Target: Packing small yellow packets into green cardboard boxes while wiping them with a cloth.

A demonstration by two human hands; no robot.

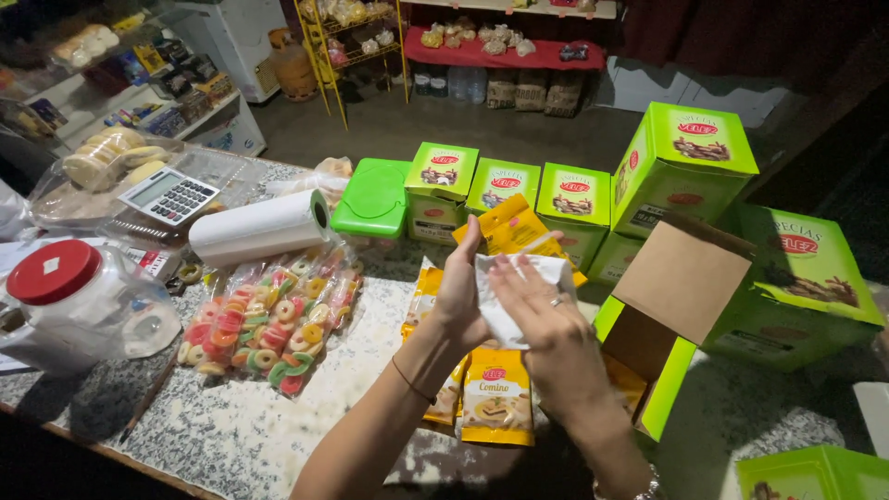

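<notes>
Holding a thin white plastic bag [519, 296] above the speckled grey stone table [278, 426], left hand [460, 287] and right hand [546, 324] pinch it closed-fingered; rubbing its layers apart gently would open it best, over the yellow spice sachets [495, 403].

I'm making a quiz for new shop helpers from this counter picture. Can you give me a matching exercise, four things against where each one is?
Things:
1. white bag
2. calculator
3. red-lidded jar
4. open green carton

Places:
A. at the counter's left edge
B. lying on its side to the right of the hands, flap up
C. between the left hand and right hand
D. at the back left, above the white roll

Pairs: 1-C, 2-D, 3-A, 4-B
</notes>
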